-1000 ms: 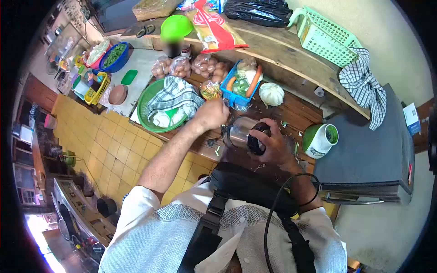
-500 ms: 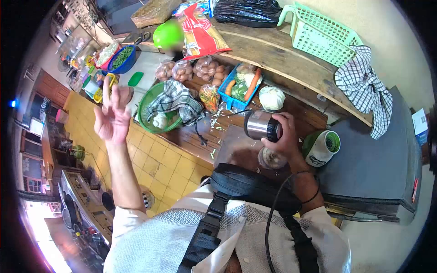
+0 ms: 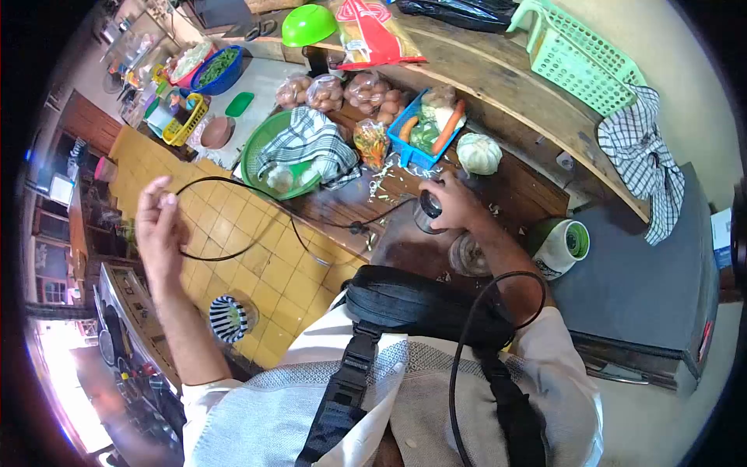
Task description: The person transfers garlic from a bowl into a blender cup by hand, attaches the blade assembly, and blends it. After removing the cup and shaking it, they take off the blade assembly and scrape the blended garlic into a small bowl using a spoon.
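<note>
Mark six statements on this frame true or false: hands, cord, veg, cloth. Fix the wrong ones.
1. The left hand holds the cord. True.
2. The right hand is on the cabbage. False: it grips the metal unit.
3. A carrot lies in the blue basket. True.
4. The cabbage sits inside the blue basket. False: it sits beside it.
5. The cord runs between the left hand and the metal unit. True.
6. The cloth hanging at the end of the shelf is plain red. False: it is white with dark checks.
</note>
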Available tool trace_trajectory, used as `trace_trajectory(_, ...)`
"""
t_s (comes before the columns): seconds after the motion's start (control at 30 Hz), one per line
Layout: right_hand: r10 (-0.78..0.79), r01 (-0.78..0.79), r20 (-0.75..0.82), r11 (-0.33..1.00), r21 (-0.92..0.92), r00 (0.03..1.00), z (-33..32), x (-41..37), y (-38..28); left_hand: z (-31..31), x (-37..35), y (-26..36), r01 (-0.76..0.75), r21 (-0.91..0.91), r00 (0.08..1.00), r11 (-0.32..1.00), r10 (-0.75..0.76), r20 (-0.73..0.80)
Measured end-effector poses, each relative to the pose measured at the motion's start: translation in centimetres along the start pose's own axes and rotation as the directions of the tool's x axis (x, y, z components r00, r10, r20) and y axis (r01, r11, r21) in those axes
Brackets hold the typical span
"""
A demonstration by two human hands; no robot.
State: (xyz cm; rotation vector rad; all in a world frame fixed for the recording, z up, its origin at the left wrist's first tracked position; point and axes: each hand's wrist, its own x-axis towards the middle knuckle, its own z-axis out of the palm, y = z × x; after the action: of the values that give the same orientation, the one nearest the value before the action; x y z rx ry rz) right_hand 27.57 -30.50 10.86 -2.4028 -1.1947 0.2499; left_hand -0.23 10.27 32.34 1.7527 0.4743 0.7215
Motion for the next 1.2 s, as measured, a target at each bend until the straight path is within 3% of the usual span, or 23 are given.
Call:
trace_trajectory(0.03,-0.006,0.006,0.004,1.0,0.001,1.0,0.8,0.2,0.3,0.6,-0.4,-1.3,0.134,-0.196,0.991,0.972,-0.133,0.017)
trace_trajectory(0.1,0.006,-0.001,0.069,0.997,-0.079,0.998,2.4,0.4,0.5,2.6,-1.5,-3.0,0.126,-0.526,0.992,0.841,-0.118,0.049)
trace_trajectory(0.2,0.065,-0.057,0.094,0.995,-0.086,0.993,2.0,0.1,-0.9,2.9,-2.3,-5.1,0.127,-0.68,0.986,0.722,-0.016,0.167)
trace_trajectory(0.3,0.148,-0.13,0.144,0.983,-0.126,0.978,2.4,-0.2,-0.7,3.5,-2.5,-3.7,0.153,-0.694,0.965,0.703,0.043,0.257)
trace_trajectory(0.33,0.095,-0.081,0.041,0.96,-0.266,0.995,2.7,-0.7,-0.9,3.9,-2.5,-3.0,0.156,-0.693,0.966,0.703,0.039,0.257)
trace_trajectory(0.4,-0.076,-0.027,-0.183,0.865,-0.501,0.98,2.8,-1.3,-3.1,5.0,-2.3,-1.5,0.165,-0.814,0.952,0.556,0.125,0.278)
trace_trajectory(0.43,-0.074,-0.027,-0.181,0.866,-0.5,0.981,3.7,-1.2,-4.4,5.8,-2.2,-0.8,0.167,-0.813,0.952,0.557,0.122,0.279)
trace_trajectory(0.5,0.027,-0.035,-0.126,0.997,-0.064,0.992,6.0,-0.8,-7.4,7.4,-1.7,0.3,0.221,-0.874,0.961,0.434,0.055,0.27)
trace_trajectory(0.57,-0.154,0.092,0.217,0.959,0.269,0.964,8.7,0.7,-10.6,8.7,-0.8,0.9,0.272,-0.886,0.946,0.376,0.066,0.318)
trace_trajectory(0.63,-0.034,-0.084,0.271,0.909,0.409,0.962,12.6,2.1,-13.7,10.2,0.1,2.0,0.277,-0.911,0.944,0.306,0.092,0.318)
trace_trajectory(0.7,0.044,-0.18,0.495,0.957,0.229,0.868,17.6,3.2,-11.6,10.4,0.5,2.8,0.258,-0.888,0.92,0.381,0.185,0.346)
trace_trajectory(0.73,0.099,-0.222,0.476,0.952,0.21,0.874,18.9,3.1,-11.0,10.2,0.8,3.0,0.209,-0.874,0.925,0.438,0.202,0.323)
trace_trajectory(0.8,0.081,-0.101,0.249,0.993,0.067,0.965,20.3,2.1,-10.5,9.4,1.7,2.7,0.118,-0.829,0.938,0.547,0.212,0.274)
trace_trajectory(0.83,0.116,-0.133,0.235,0.989,0.06,0.965,19.8,1.3,-10.2,8.7,2.3,2.4,0.072,-0.791,0.952,0.608,0.195,0.237)
trace_trajectory(0.9,0.034,-0.079,0.231,0.979,0.186,0.972,18.3,0.0,-10.2,7.5,4.0,-0.2,0.02,-0.756,0.954,0.655,0.213,0.209)
trace_trajectory(0.97,0.076,-0.136,0.243,0.961,0.24,0.967,15.4,-2.7,-9.8,6.2,5.2,-3.8,0.022,-0.702,0.985,0.712,0.106,0.138)
trace_trajectory(1.03,0.151,-0.19,0.117,0.828,0.528,0.982,9.8,-6.7,-10.2,4.5,5.2,-6.5,0.19,-0.717,0.967,0.671,-0.002,0.254)
trace_trajectory(1.1,0.334,-0.275,0.071,0.615,0.739,0.94,4.8,-11.5,-10.1,2.0,5.3,-12.1,0.279,-0.634,0.944,0.721,-0.086,0.318)
trace_trajectory(1.17,0.311,-0.059,-0.182,0.631,0.774,0.933,0.7,-15.9,-7.6,2.3,3.6,-14.0,0.349,-0.561,0.919,0.75,-0.158,0.361)
trace_trajectory(1.2,0.417,0.137,-0.361,0.478,0.868,0.834,-1.5,-17.4,-7.8,3.4,2.7,-13.0,0.324,-0.527,0.923,0.786,-0.141,0.357)
